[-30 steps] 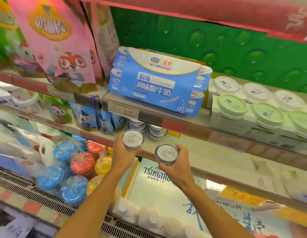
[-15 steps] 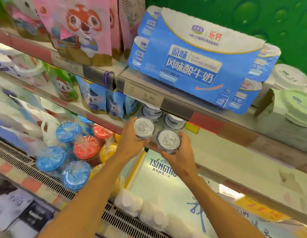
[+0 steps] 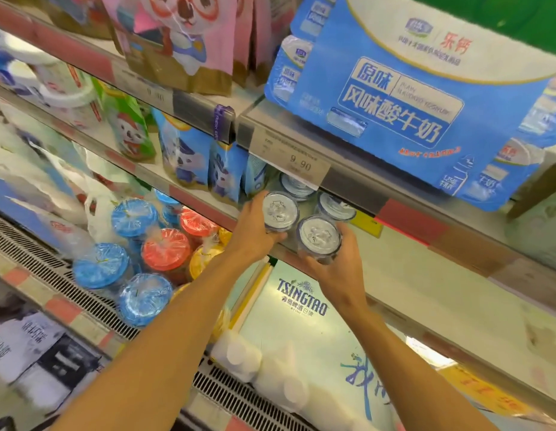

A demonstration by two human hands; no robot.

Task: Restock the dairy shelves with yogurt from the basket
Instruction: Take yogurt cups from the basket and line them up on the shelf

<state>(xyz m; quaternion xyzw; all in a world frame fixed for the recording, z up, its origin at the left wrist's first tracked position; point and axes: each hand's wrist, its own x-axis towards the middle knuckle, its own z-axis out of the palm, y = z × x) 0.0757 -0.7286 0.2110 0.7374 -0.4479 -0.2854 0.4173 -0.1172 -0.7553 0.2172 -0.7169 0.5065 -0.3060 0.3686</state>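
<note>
Fingers of the left hand (image 3: pixel 250 233) curl round one yogurt cup (image 3: pixel 280 212), and the right hand (image 3: pixel 336 269) grips a second cup (image 3: pixel 318 237) the same way; both cups are upright, foil lids up, touching side by side at the front edge of the middle shelf (image 3: pixel 404 275). Just behind them, two more cups (image 3: pixel 334 206) stand on that shelf under a price tag (image 3: pixel 290 158) reading 9.90. Left of these stand three blue pouches (image 3: pixel 183 150) and one green pouch (image 3: pixel 129 126). On the shelf above lies one blue multipack (image 3: pixel 401 98) of yogurt, beside pink bags (image 3: pixel 192 35). Below, the cooler bin holds four blue-lidded tubs (image 3: pixel 101 265), two red-lidded and some yellow ones, partly hidden.
</note>
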